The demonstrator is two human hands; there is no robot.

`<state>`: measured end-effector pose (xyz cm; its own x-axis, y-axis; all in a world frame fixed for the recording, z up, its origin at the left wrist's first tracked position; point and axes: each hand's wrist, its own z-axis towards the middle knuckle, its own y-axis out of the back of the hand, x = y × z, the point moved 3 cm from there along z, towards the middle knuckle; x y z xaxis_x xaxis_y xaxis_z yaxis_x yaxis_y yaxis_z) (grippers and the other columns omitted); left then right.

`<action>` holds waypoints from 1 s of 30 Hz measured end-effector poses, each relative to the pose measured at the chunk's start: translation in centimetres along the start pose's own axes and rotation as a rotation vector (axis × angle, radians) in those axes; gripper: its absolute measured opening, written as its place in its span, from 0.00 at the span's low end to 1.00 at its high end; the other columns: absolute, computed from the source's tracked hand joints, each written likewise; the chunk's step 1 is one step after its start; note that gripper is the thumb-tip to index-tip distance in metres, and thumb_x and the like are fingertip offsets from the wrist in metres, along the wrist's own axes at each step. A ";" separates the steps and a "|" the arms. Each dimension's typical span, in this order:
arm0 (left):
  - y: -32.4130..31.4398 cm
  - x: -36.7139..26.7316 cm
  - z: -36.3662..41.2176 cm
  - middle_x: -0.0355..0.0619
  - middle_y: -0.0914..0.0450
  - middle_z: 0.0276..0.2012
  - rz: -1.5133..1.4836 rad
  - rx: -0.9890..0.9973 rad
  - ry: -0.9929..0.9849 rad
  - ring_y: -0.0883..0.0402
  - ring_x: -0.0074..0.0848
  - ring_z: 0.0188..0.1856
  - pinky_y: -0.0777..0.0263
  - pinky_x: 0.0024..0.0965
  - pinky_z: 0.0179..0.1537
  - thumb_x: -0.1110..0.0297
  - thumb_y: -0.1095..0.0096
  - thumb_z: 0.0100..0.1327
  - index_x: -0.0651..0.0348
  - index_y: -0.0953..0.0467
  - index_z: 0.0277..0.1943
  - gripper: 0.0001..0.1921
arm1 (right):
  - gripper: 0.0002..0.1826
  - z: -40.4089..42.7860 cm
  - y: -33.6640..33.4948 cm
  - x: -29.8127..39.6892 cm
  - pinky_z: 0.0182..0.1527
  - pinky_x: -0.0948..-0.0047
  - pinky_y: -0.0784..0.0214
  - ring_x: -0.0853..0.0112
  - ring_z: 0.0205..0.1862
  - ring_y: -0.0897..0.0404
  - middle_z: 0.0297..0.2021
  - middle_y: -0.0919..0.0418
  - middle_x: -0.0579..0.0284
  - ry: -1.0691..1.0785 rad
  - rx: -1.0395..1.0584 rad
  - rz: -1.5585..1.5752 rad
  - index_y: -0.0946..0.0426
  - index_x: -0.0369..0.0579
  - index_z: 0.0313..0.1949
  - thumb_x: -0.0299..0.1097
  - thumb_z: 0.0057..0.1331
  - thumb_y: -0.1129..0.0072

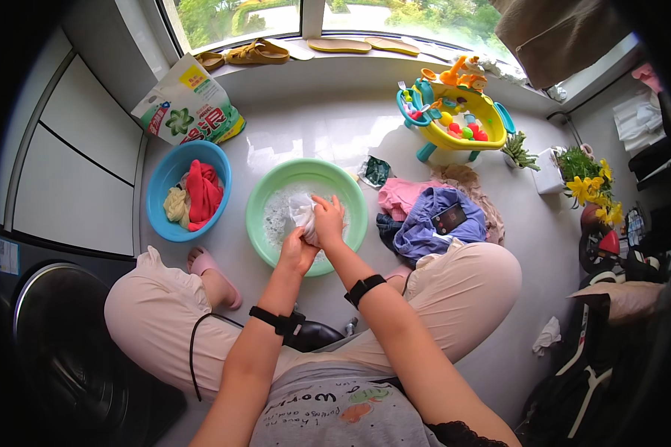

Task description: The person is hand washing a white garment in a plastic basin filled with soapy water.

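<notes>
A bunched white cloth (303,215) is between my two hands, over a round green plastic basin (253,223) of sudsy water. My left hand (298,250) grips its lower end near the basin's front. My right hand (329,220) closes around its right side, some fingers extended. To the left stands a blue plastic basin (155,195) with a red garment (204,193) and a pale yellow cloth (176,205) in it. Right of the green basin, a blue-violet garment (419,223) lies on a pile with a pink garment (400,195); a dark phone-like device (449,218) rests on top.
Behind the blue basin stands a laundry detergent bag (193,106). A crumpled green packet (376,171) lies beside the green basin. Farther right are a yellow toy tub (464,144), a potted succulent (519,152) and yellow flowers (592,190). A front-loading washing machine (61,335) is at left.
</notes>
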<state>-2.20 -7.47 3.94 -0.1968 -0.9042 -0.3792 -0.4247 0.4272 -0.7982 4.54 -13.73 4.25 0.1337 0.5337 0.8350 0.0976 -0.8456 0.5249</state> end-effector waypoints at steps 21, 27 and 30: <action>3.0 -1.2 0.7 0.46 0.29 0.38 -0.493 0.414 0.128 0.27 0.31 0.39 0.31 0.31 0.39 0.55 0.61 0.61 0.60 0.35 0.41 0.17 | 0.11 -7.7 -2.6 5.2 0.51 0.61 0.48 0.58 0.48 0.38 0.43 0.33 0.53 0.163 0.029 0.087 0.29 0.48 0.38 0.33 0.55 0.52; 5.1 -0.9 2.3 0.46 0.29 0.36 -0.252 0.522 -0.013 0.27 0.31 0.37 0.31 0.32 0.38 0.57 0.60 0.61 0.59 0.35 0.39 0.14 | 0.08 -9.3 -2.5 6.8 0.46 0.57 0.49 0.61 0.45 0.37 0.36 0.30 0.63 0.252 0.096 0.022 0.29 0.53 0.34 0.32 0.52 0.47; 5.8 -0.1 3.4 0.42 0.29 0.32 -0.078 -0.069 -0.117 0.27 0.26 0.32 0.29 0.31 0.35 0.59 0.65 0.62 0.60 0.33 0.39 0.15 | 0.08 -5.2 -2.6 3.5 0.45 0.62 0.44 0.61 0.40 0.33 0.33 0.29 0.60 0.192 0.088 0.219 0.28 0.49 0.34 0.31 0.52 0.49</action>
<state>-1.60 -4.85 -2.27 -0.0587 -0.9261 -0.3727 -0.4948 0.3512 -0.7949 -0.41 -9.69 6.68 -0.0268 0.3203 0.9470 0.1729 -0.9315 0.3199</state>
